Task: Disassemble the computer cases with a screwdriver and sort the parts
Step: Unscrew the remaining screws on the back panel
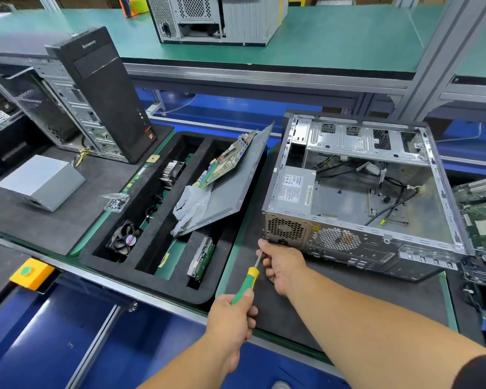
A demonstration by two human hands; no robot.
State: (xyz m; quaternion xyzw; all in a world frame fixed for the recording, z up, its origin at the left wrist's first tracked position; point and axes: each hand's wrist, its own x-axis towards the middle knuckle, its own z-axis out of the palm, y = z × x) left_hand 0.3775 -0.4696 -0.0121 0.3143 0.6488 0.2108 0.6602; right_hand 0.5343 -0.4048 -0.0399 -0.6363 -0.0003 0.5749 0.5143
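Green-and-yellow screwdriver (pixel 247 279) at the rear corner of the opened computer case (pixel 357 192).

My left hand (pixel 232 318) grips the handle, and my right hand (pixel 282 265) pinches the shaft, tip at the case's back panel beside its power supply (pixel 292 189). Case lies on its side on the black mat (pixel 264 299), right of the foam tray (pixel 141 265).

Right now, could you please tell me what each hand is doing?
Left hand: grips the screwdriver by its green handle.
Right hand: fingers curled round the screwdriver's shaft, steadying the tip at the open computer case.
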